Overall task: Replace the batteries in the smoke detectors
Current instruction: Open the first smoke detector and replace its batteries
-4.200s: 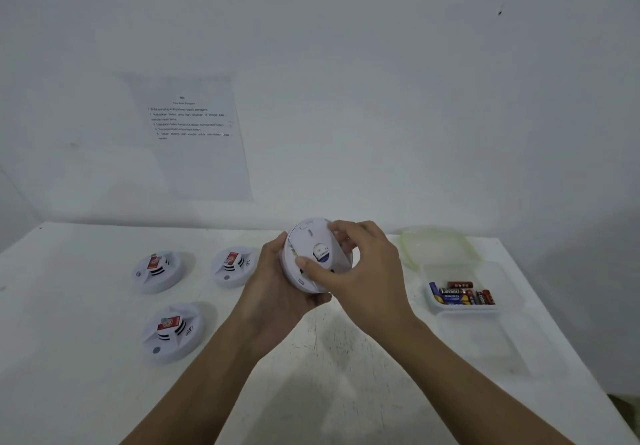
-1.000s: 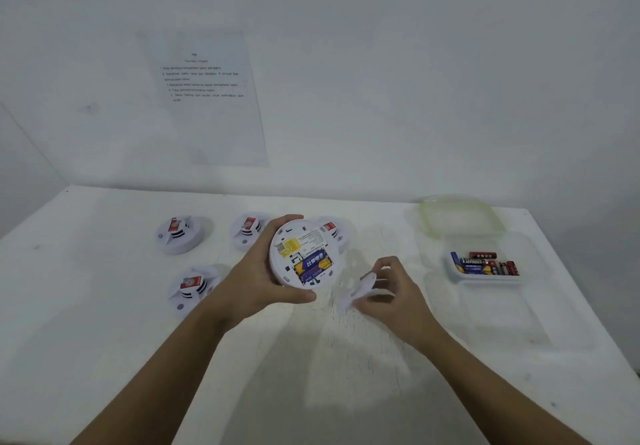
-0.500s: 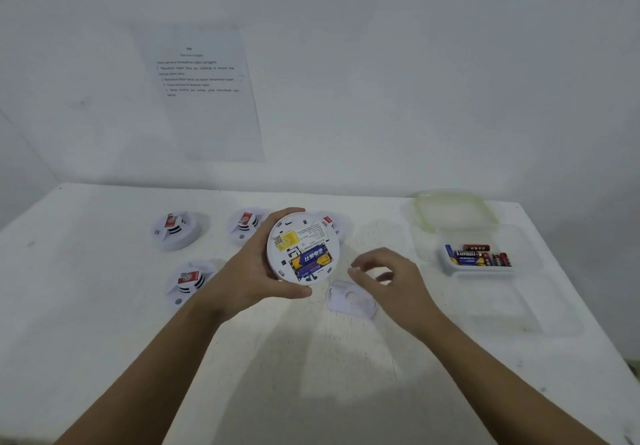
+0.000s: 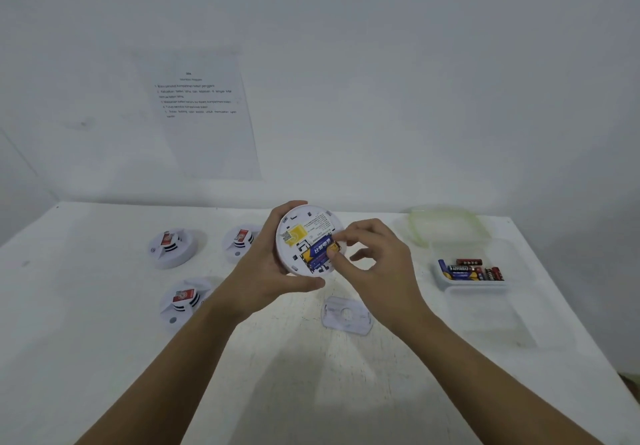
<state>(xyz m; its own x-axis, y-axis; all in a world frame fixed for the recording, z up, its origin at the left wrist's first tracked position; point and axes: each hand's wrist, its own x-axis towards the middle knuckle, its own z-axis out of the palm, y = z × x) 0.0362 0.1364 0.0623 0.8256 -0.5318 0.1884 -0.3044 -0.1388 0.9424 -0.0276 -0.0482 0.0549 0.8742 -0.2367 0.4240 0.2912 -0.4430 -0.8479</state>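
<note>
Left hand (image 4: 266, 271) grips the opened smoke detector (image 4: 304, 233), right hand (image 4: 377, 264) pinches its blue battery (image 4: 320, 247); three detectors (image 4: 171, 247) left of it look untouched.

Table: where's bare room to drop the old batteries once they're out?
Bare: the near strip of table between the forearms, in front of the removed cover; also the near-left corner, in front of the nearest detector. Crowded: other detectors behind it, battery tray and lid at right.

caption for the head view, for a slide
Left hand holds a round white smoke detector; right hand pinches the blue battery in its open back, white plastic cover lying nearby.
</note>
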